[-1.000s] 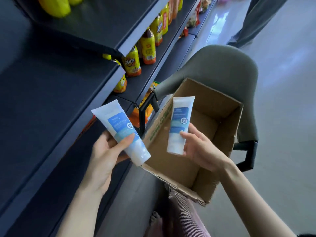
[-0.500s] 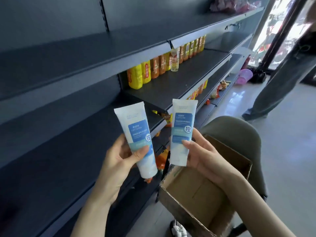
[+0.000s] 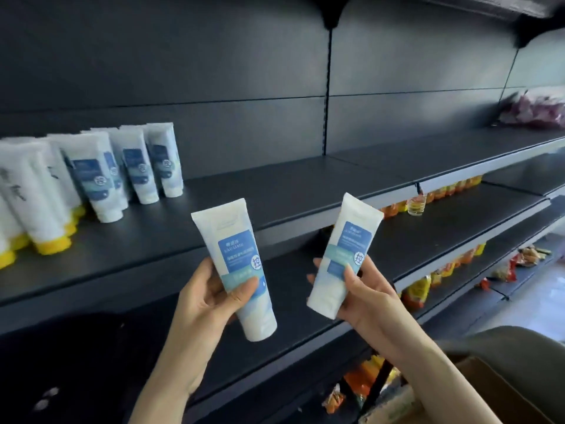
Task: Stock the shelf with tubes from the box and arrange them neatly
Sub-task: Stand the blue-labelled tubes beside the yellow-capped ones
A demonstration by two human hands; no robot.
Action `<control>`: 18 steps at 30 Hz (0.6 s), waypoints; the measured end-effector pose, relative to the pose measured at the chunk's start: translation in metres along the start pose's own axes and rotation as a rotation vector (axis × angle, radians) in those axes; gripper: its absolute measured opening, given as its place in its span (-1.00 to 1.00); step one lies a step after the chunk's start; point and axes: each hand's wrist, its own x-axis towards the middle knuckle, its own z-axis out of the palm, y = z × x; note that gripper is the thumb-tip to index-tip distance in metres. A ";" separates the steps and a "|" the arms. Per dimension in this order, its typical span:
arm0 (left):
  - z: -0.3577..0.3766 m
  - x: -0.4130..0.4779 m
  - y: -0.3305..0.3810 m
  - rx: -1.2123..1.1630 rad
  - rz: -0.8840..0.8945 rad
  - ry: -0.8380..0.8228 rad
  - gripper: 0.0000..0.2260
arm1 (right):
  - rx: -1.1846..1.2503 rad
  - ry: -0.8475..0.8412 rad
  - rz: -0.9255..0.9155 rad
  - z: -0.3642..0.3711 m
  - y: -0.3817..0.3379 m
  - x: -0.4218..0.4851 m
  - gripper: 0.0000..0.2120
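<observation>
Clasping left tube (image 3: 235,249) and right tube (image 3: 351,240), both hands (image 3: 208,304) (image 3: 373,298) curled.

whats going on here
A person is stocking a shop shelf. The left hand grips one white plastic tube with a blue label, the right hand holds a second matching tube, both held up before the dark metal shelf. A row of white tubes already stands cap-down at its left; the brown cardboard box sits lower right.

White tubes (image 3: 237,264), blue labels; black shelf (image 3: 305,191)
</observation>
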 end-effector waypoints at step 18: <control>-0.048 -0.007 0.059 0.130 0.297 0.596 -0.64 | -0.151 -0.505 -0.033 0.083 -0.030 0.136 -0.60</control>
